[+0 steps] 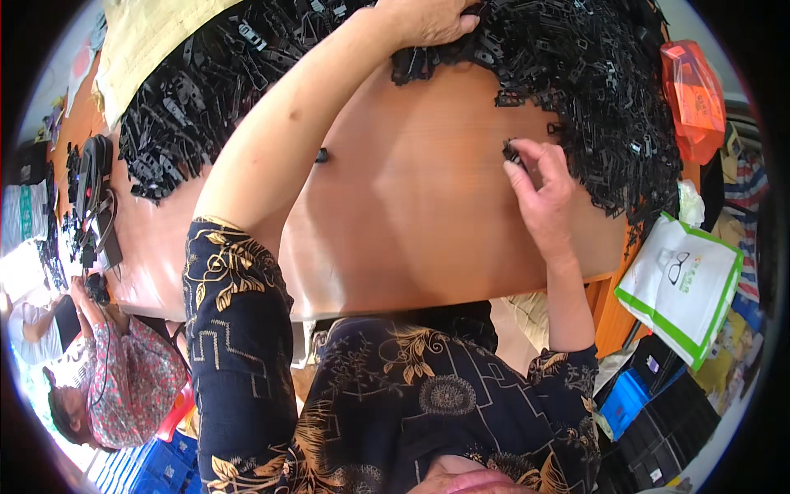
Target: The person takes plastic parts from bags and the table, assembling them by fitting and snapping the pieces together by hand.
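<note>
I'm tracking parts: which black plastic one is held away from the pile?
The black plastic part pinched in the right hand; most others lie in the pile.

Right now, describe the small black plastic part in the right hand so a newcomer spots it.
An arc of heaped black plastic parts curves across the reddish-brown tabletop. Inside that arc, toward the right, the right hand pinches the small black plastic part. Unlike the heaped pieces, it is held clear of the pile.

black parts [605, 99], brown tabletop [411, 214]
</note>
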Tool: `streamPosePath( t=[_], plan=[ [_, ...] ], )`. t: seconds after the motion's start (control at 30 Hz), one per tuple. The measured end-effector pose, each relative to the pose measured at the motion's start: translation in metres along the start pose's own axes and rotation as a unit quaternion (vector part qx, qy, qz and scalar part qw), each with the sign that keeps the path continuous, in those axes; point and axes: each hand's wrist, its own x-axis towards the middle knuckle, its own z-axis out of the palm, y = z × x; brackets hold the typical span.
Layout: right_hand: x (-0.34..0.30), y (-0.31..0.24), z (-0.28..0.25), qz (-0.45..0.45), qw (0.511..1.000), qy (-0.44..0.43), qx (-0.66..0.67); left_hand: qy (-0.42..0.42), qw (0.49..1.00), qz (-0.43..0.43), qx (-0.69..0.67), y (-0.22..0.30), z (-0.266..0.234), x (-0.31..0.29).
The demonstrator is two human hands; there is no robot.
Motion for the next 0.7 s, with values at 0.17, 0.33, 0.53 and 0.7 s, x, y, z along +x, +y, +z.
streamPosePath(
  t=[0.17,0.33,0.53,0.7],
  plan=[
    [-0.013,0.000,-0.002,0.130,0.964,-0.011,0.232,-0.007,0.998,-0.041,-0.052,0.045,-0.015,-0.060],
    [-0.025,0.004,0.004,0.119,0.961,-0.025,0.249,0.053,0.961,-0.093,-0.254,0.083,-0.023,-0.116],
    [-0.041,-0.005,0.005,0.027,0.994,-0.057,0.092,0.054,0.986,-0.062,-0.143,0.105,-0.042,-0.182],
    [-0.052,-0.006,0.001,-0.108,0.986,-0.093,-0.084,0.019,0.984,-0.086,-0.157,0.131,-0.047,-0.230]
  ],
)
